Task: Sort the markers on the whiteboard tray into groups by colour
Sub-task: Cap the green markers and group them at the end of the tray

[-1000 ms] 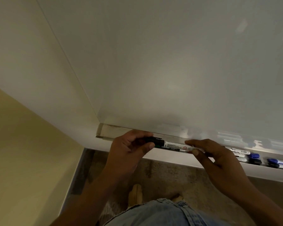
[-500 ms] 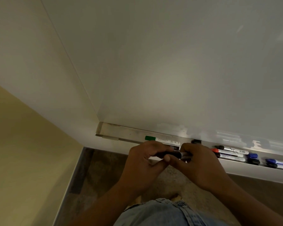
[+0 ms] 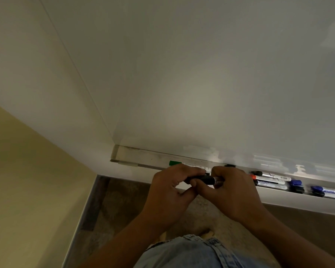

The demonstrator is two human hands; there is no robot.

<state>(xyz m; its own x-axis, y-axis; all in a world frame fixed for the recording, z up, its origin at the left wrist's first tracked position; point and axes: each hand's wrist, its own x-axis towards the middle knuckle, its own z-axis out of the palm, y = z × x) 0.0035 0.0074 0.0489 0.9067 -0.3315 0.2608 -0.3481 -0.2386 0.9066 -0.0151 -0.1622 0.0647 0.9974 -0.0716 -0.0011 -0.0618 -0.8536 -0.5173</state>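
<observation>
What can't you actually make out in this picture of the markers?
Head view:
- black marker: barrel mostly hidden by the left hand and right hand gripping it.
- green marker: right end hidden behind the hands.
- blue marker, far right: cut off by the frame edge.
- Label print on the markers: too small and blurred to read.

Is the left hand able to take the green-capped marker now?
Probably not yet: left hand and right hand both grip the black marker. The green-capped marker lies close behind, cap uncovered.
</observation>
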